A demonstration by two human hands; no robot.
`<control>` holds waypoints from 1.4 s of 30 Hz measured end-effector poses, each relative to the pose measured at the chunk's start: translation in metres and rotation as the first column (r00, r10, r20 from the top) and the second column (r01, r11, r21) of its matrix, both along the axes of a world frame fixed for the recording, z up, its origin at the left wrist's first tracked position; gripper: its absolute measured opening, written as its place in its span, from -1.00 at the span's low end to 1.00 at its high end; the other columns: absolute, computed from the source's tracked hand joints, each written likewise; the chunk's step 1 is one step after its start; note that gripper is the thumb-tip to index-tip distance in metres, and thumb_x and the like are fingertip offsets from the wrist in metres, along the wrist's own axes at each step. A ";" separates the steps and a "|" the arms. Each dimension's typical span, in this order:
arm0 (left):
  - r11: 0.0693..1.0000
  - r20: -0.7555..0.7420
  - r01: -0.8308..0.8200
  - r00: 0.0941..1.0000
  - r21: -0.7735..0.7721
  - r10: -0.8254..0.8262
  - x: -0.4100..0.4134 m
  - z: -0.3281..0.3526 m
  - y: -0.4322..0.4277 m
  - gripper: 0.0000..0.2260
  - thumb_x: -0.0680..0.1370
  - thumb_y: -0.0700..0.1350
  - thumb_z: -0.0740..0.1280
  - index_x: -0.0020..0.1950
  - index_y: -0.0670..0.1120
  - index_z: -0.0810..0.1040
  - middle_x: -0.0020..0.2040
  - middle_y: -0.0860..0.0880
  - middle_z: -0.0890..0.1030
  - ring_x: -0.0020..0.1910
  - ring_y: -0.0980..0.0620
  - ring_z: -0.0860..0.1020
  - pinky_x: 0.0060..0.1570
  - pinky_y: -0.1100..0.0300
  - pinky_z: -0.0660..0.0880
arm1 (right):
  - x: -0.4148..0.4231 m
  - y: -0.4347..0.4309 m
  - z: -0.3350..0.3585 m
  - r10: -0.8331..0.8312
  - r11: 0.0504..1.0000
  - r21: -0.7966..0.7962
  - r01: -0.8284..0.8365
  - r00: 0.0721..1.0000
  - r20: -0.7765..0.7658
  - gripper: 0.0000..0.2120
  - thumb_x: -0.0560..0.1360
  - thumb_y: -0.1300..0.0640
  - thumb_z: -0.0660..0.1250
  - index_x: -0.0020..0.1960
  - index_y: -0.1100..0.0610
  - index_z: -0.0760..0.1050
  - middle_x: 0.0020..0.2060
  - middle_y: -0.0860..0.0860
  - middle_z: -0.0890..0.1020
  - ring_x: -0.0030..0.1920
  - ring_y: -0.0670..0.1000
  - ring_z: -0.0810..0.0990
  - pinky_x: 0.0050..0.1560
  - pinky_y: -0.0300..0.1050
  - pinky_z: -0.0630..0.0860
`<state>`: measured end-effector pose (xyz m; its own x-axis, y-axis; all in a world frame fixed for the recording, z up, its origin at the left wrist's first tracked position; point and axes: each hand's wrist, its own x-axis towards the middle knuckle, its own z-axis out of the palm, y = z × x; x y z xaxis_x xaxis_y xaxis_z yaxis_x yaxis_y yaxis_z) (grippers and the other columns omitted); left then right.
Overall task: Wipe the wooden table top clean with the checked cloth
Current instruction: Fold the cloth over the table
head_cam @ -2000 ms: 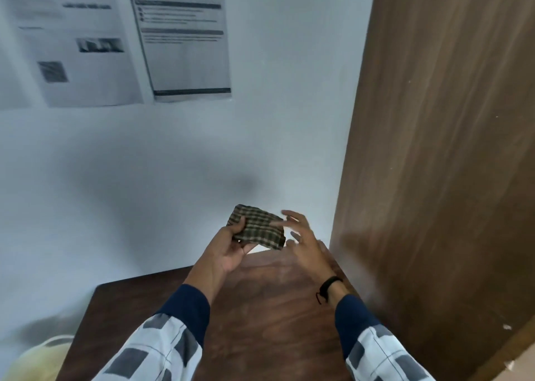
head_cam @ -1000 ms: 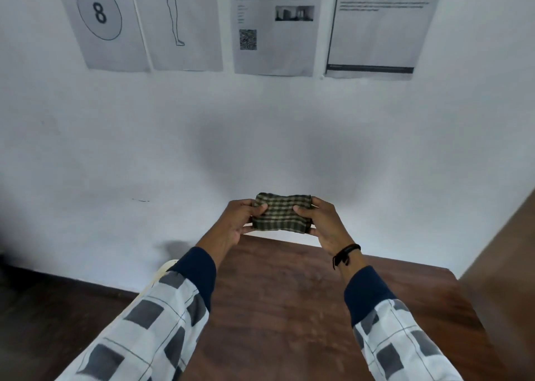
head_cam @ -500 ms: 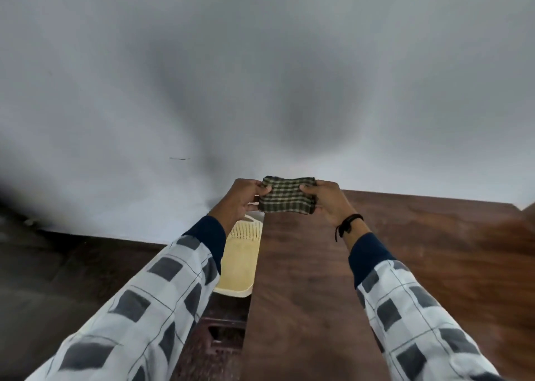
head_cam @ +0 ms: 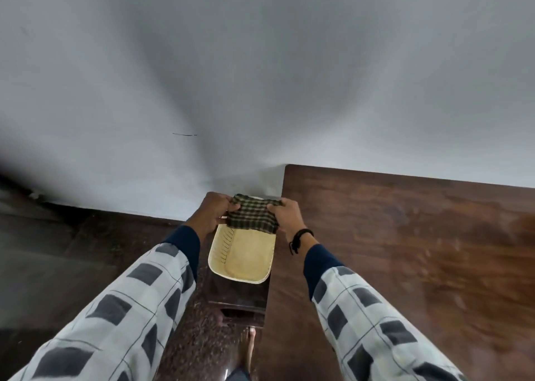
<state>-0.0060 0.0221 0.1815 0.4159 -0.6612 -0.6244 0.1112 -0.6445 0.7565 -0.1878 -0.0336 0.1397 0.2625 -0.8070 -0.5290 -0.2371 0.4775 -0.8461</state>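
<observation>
Plain grey-white plastered wall [head_cam: 260, 62] filling the upper frame, marked by one short dark scratch at 10 o'clock; dark speckled stone floor [head_cam: 191, 337] below. Glossy reddish-brown wooden table top [head_cam: 405, 264] with swirling grain, square-cornered, spreading from centre toward 3 and 5 o'clock. Small folded green-and-black checked cloth [head_cam: 251, 214] of woven fabric held in the air just left of the table's left edge, above a pale yellow rectangular plastic basket [head_cam: 243, 260] with rounded corners and a perforated side wall. Left hand [head_cam: 212, 211] closed on the cloth's left end, right hand [head_cam: 286, 215] closed on its right end, fabric pulled taut between them. Black cord bracelet [head_cam: 299, 237] on the right wrist. Grey-and-white block-checked sleeves [head_cam: 362, 322] with navy cuffs reaching in from 7 and 5 o'clock.
</observation>
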 end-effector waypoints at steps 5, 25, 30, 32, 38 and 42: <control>0.994 0.083 0.046 0.995 0.101 -0.054 0.038 -0.065 -0.023 -0.89 0.48 -0.37 0.47 -0.03 -0.27 0.62 0.01 -0.23 0.68 0.05 -0.21 0.65 0.05 -0.13 0.63 | 0.042 -0.007 -0.035 0.031 0.997 -0.067 -0.047 0.974 -0.226 -0.76 0.59 0.17 0.28 0.24 0.09 0.55 0.09 0.09 0.63 0.07 0.17 0.63 0.03 0.10 0.62; 0.824 0.449 0.436 0.693 0.363 -0.565 0.055 -0.244 -0.077 -0.85 0.61 -0.20 0.23 -0.03 -0.20 0.58 -0.10 -0.12 0.60 -0.11 -0.10 0.55 -0.13 0.08 0.50 | 0.106 -0.040 -0.189 -0.019 0.979 0.167 0.120 0.862 -0.506 -0.74 0.62 0.28 0.09 0.24 0.17 0.46 0.06 0.11 0.56 0.06 0.15 0.55 0.05 -0.02 0.51; 0.818 0.492 0.457 0.653 0.349 -0.576 0.055 -0.279 -0.081 -0.81 0.62 -0.24 0.20 -0.17 -0.18 0.52 -0.29 -0.07 0.50 -0.22 -0.08 0.53 -0.25 0.12 0.45 | 0.114 -0.049 -0.226 -0.081 0.974 0.149 0.170 0.880 -0.468 -0.71 0.63 0.30 0.09 0.23 0.22 0.52 0.11 0.16 0.63 0.15 0.19 0.60 0.16 0.01 0.56; 0.832 0.490 0.457 0.672 0.315 -0.555 0.054 -0.287 -0.087 -0.82 0.62 -0.28 0.20 -0.14 -0.21 0.55 -0.26 -0.09 0.53 -0.25 -0.07 0.52 -0.26 0.10 0.49 | 0.115 -0.054 -0.232 -0.087 0.981 0.115 0.158 0.879 -0.470 -0.68 0.63 0.32 0.11 0.31 0.23 0.49 0.19 0.16 0.61 0.22 0.18 0.57 0.19 -0.05 0.51; 0.807 0.537 0.514 0.610 0.292 -0.583 0.049 -0.303 -0.078 -0.85 0.58 -0.27 0.26 -0.11 -0.18 0.62 -0.20 -0.11 0.67 -0.26 -0.05 0.62 -0.31 0.09 0.57 | 0.118 -0.035 -0.235 -0.130 0.989 -0.024 0.143 0.803 -0.582 -0.72 0.68 0.16 0.08 0.35 0.09 0.41 0.18 0.05 0.55 0.22 0.14 0.56 0.10 -0.08 0.46; 0.645 0.530 0.690 0.431 0.328 -0.730 0.040 -0.305 -0.065 -0.79 0.61 -0.16 0.24 0.21 -0.08 0.55 0.16 -0.11 0.60 -0.09 -0.07 0.61 -0.12 0.11 0.56 | 0.113 -0.019 -0.236 -0.007 0.990 -0.105 -0.092 0.720 -0.694 -0.63 0.63 0.16 0.18 0.42 0.18 0.36 0.30 0.18 0.47 0.24 0.27 0.51 0.18 0.14 0.49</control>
<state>0.0343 -0.0425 -0.1237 0.0866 -0.8701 -0.4852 -0.8365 -0.3280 0.4390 -0.0750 -0.0525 -0.0966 -0.1002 -0.8748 -0.4740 -0.7965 0.3560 -0.4888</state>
